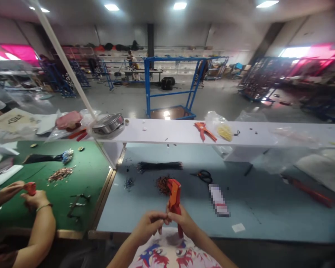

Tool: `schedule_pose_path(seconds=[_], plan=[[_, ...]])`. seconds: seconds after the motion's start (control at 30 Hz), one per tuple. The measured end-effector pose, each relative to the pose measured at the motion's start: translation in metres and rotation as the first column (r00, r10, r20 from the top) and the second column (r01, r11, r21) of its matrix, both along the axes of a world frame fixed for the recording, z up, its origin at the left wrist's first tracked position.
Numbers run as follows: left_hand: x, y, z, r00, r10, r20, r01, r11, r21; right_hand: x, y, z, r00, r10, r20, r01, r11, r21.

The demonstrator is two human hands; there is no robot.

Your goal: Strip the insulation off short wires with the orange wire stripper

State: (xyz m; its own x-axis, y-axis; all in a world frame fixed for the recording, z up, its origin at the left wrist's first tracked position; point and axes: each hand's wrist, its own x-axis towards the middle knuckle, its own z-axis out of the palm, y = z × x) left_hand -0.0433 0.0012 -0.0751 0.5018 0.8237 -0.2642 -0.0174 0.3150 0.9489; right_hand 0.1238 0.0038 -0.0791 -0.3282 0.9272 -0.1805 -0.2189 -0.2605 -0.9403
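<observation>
Our right hand point(185, 220) is clamped on a red hand tool point(174, 195), its head pointing away from us above the blue table point(134, 204). Our left hand point(150, 225) meets the right at pinched fingertips; we cannot tell whether it holds anything. Beyond the tool we see a pile of copper-coloured bits point(162, 184), then a bundle of black wires point(160, 166), with scissors point(200, 174) lying to the right.

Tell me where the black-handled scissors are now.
In the head view, the black-handled scissors lie right of centre on the blue tabletop, right of the copper-coloured pile, beside the pixelated item.
</observation>
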Motion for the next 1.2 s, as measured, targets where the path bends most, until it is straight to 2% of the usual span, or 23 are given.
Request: schedule_pose_path(seconds=[0.07,0.1,0.17,0.23,0.3,0.37,0.43,0.53,0.67,0.77,0.93,1.03,1.2], plan=[[-0.001,0.0,-0.003,1.0,0.014,-0.003,-0.014,1.0,-0.017,0.001,0.003,-0.002,0.995,-0.013,0.1,0.013,1.0,-0.002],[-0.001,0.001,-0.004,0.998,0.06,-0.021,-0.06,0.998,-0.022,0.001,0.005,-0.004,0.982,-0.033,0.185,0.036,0.999,-0.014],[-0.002,0.005,-0.007,0.971,0.228,-0.071,-0.23,0.973,-0.023,0.001,0.01,-0.005,0.92,-0.09,0.382,0.114,0.993,-0.039],[-0.007,0.009,-0.007,0.894,0.436,-0.108,-0.439,0.899,-0.008,0.001,0.012,-0.003,0.839,-0.125,0.53,0.179,0.983,-0.052],[-0.015,0.012,-0.006,0.835,0.538,-0.118,-0.543,0.84,-0.013,0.003,0.011,0.001,0.848,-0.075,0.525,0.149,0.984,-0.1],[-0.024,0.013,-0.004,0.802,0.585,-0.117,-0.591,0.807,-0.015,0.005,0.007,0.007,0.912,-0.019,0.411,0.079,0.989,-0.128],[-0.031,0.012,-0.002,0.802,0.59,-0.092,-0.594,0.804,-0.027,0.008,0.002,0.013,0.972,0.015,0.233,0.016,0.991,-0.131],[-0.036,0.012,0.004,0.825,0.563,-0.043,-0.565,0.824,-0.045,0.011,-0.004,0.022,0.997,0.077,0.015,-0.074,0.989,-0.131],[-0.031,0.018,0.023,0.865,0.497,-0.07,-0.496,0.868,0.033,0.01,-0.011,0.031,0.986,0.159,-0.05,-0.166,0.971,-0.172],[-0.024,0.025,0.037,0.869,0.482,-0.117,-0.461,0.872,0.168,0.008,-0.015,0.037,0.992,0.122,-0.041,-0.128,0.975,-0.18],[-0.019,0.028,0.045,0.816,0.546,-0.189,-0.461,0.812,0.358,0.007,-0.023,0.042,0.998,-0.014,-0.068,-0.003,0.969,-0.247],[-0.019,0.025,0.045,0.812,0.546,-0.206,-0.4,0.778,0.484,0.008,-0.025,0.043,0.995,-0.062,-0.077,0.042,0.969,-0.245],[-0.022,0.023,0.048,0.826,0.533,-0.18,-0.316,0.704,0.636,0.011,-0.026,0.05,0.995,0.01,-0.103,-0.027,0.986,-0.167]])
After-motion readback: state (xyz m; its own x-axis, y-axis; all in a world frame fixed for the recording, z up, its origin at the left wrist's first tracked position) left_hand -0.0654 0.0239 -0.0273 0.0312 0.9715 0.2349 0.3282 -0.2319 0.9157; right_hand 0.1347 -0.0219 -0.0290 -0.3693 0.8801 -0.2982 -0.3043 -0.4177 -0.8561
